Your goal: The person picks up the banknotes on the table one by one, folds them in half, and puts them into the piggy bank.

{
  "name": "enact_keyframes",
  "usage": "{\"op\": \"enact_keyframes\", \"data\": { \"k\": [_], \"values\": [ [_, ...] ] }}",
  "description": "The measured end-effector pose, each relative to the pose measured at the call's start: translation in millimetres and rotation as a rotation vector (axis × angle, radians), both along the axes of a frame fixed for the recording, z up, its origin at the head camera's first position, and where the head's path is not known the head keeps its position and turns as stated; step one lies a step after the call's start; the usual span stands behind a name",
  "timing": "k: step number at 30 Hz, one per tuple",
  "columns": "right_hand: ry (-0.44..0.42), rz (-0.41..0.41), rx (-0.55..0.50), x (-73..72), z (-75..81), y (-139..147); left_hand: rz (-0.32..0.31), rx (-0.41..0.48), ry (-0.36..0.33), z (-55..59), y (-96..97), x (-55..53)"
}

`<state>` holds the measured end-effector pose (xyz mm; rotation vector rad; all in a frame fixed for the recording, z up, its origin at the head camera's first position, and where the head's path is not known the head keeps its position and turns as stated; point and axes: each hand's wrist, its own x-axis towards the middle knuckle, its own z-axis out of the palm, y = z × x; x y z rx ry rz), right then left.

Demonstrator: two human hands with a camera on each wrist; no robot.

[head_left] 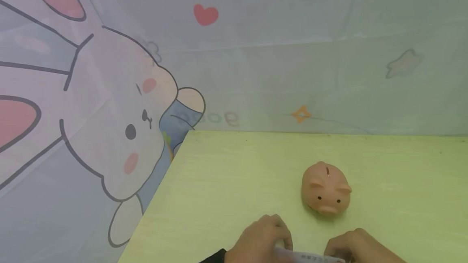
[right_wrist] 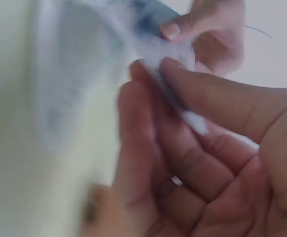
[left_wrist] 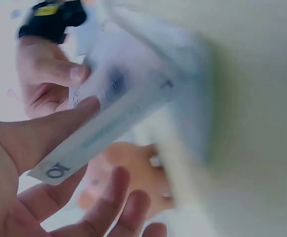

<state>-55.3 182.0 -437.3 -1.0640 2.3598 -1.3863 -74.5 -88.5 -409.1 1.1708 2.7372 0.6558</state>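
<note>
At the bottom of the head view, my left hand [head_left: 261, 238] and right hand [head_left: 362, 246] hold a creased banknote [head_left: 310, 257] between them. In the left wrist view, my left thumb pinches the banknote [left_wrist: 106, 129] near an end printed 10, while its other fingers extend below. My right hand [left_wrist: 47, 79] grips the far side. Thumb and fingers of my right hand [right_wrist: 202, 148] pinch a fold in the right wrist view. Whether it is one note or several is unclear through blur. A peach-coloured piggy bank [head_left: 325, 188] stands just beyond my hands, its slot facing up.
The pale yellow-green table [head_left: 234, 173] runs back to a curtain [head_left: 274, 64] printed with hearts and stars. A large printed rabbit [head_left: 120, 133] covers the curtain at the left, beside the table's slanted left edge.
</note>
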Motion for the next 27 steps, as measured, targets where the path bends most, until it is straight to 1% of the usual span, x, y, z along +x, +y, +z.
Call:
{"op": "enact_keyframes", "data": {
  "k": [1,2,3,4,5,6,7,8,9,10,11,13,15,17,19,21,22,24,27],
  "values": [
    [0.002,0.013,-0.032,-0.3,8.8,3,0.014,0.068,-0.094,7.6,-0.3,-0.1],
    [0.011,0.001,-0.042,0.0,19.6,5,0.017,0.155,-0.176,16.0,-0.7,-0.8],
    [0.03,-0.031,-0.042,0.9,31.5,9,0.008,0.263,-0.232,25.5,-0.9,-1.7],
    [0.069,-0.08,-0.042,2.0,43.8,11,-0.004,0.367,-0.275,35.7,-1.4,-2.7],
    [0.13,-0.15,-0.03,3.8,57.3,12,-0.026,0.471,-0.307,45.8,-2.0,-4.2],
    [0.192,-0.225,-0.018,5.6,70.7,13,-0.051,0.571,-0.322,56.1,-2.1,-5.8],
    [0.24,-0.285,-0.017,7.4,84.3,13,-0.059,0.653,-0.357,67.3,-1.6,-7.5],
    [0.281,-0.343,-0.014,9.9,98.4,12,-0.067,0.708,-0.357,78.0,-0.9,-9.1],
    [0.313,-0.386,-0.033,12.0,111.0,10,-0.069,0.753,-0.354,87.8,-0.1,-10.4],
    [0.344,-0.424,-0.048,13.8,122.5,8,-0.057,0.783,-0.37,96.6,0.3,-11.5],
    [0.359,-0.449,-0.055,15.5,133.3,6,-0.053,0.812,-0.384,103.7,0.8,-12.9],
    [0.38,-0.471,-0.072,16.8,148.0,2,-0.052,0.847,-0.392,114.5,0.9,-14.2],
    [0.374,-0.49,-0.076,17.2,155.6,-1,-0.045,0.856,-0.385,120.2,-0.3,-14.9],
    [0.371,-0.507,-0.07,17.2,158.1,-4,-0.045,0.866,-0.38,121.8,-1.5,-14.9],
    [0.364,-0.532,-0.068,17.9,157.7,-7,-0.027,0.879,-0.378,120.6,-0.9,-15.0],
    [0.358,-0.581,-0.061,19.4,156.3,-11,-0.011,0.91,-0.342,117.2,1.9,-15.3],
    [0.357,-0.6,-0.061,20.1,155.3,-13,-0.001,0.928,-0.309,114.8,4.1,-15.4],
    [0.361,-0.628,-0.068,21.7,153.3,-18,0.022,0.962,-0.215,109.8,9.6,-15.5],
    [0.431,-0.622,-0.105,22.3,148.1,-27,0.044,0.99,-0.043,102.4,18.6,-14.0]
  ]
}}
